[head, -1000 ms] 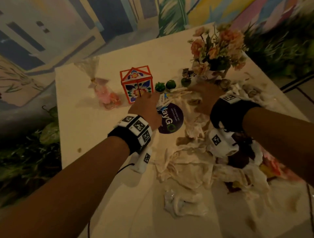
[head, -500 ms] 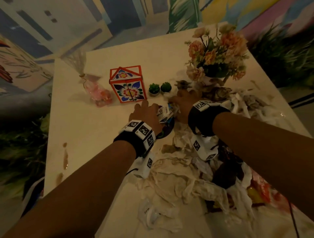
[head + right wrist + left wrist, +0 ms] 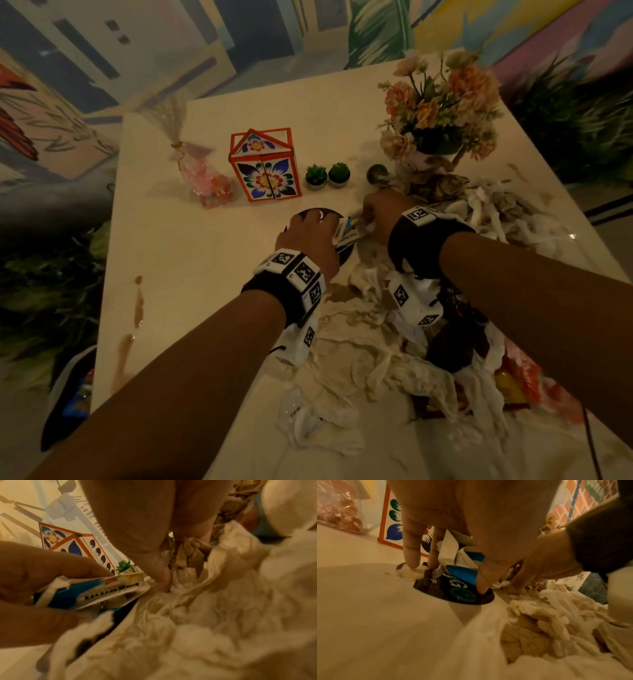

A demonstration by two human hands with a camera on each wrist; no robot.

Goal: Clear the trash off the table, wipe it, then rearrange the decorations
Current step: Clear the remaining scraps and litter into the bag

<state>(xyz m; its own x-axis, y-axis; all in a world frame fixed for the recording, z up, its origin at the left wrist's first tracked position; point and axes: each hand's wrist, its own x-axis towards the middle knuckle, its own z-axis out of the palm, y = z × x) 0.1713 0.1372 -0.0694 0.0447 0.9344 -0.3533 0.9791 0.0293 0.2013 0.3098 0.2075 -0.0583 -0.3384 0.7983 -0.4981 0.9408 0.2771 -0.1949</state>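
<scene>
Crumpled stained tissues [image 3: 373, 356] cover the near right of the cream table [image 3: 191, 260]. My left hand [image 3: 313, 236] grips a blue and white wrapper [image 3: 346, 233] with some tissue, and its fingertips [image 3: 411, 559] touch a dark round disc [image 3: 458, 592] lying flat on the table. Just to its right, my right hand [image 3: 376, 214] has its fingers curled down into the tissue [image 3: 180, 574] and pinches a wad of it. The wrapper [image 3: 96, 593] shows at the left of the right wrist view.
At the back stand an orange flower-painted box [image 3: 263, 164], two small succulent pots [image 3: 327, 175], a flower vase [image 3: 442, 106] and a cellophane gift bag [image 3: 202, 174]. Brown spill marks [image 3: 137, 308] run near the left edge. Coloured wrappers [image 3: 517, 377] lie among tissues on the right.
My right hand moved left from the vase's base to beside my left hand. The left hand, still holding the wrapper, has slid forward over the dark disc.
</scene>
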